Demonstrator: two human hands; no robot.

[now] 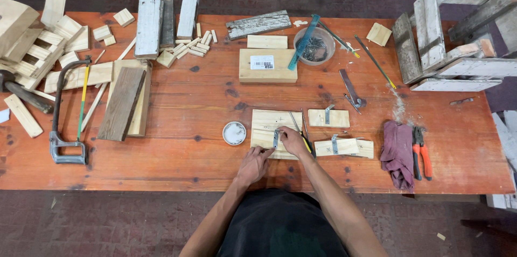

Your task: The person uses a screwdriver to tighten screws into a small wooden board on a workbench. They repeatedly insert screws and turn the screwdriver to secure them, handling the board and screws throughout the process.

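A pale square wooden board (269, 122) lies near the front edge of the orange-brown workbench (188, 101). A small metal hinge (276, 138) sits on it. My right hand (293, 140) pinches at the hinge, and a yellow-handled screwdriver (301, 133) lies under or beside its fingers. My left hand (254, 163) rests flat on the board's front edge, fingers spread, holding nothing. Whether the right hand grips the hinge or the tool I cannot tell.
A small round white lid (234, 132) sits left of the board. Two small wood pieces with hinges (328, 118) (343, 146) lie to the right, then a dark red rag (397, 152) and orange pliers (421, 152). A hacksaw (67, 111) and several wood offcuts fill the left; a pallet crate (452, 31) stands at the right.
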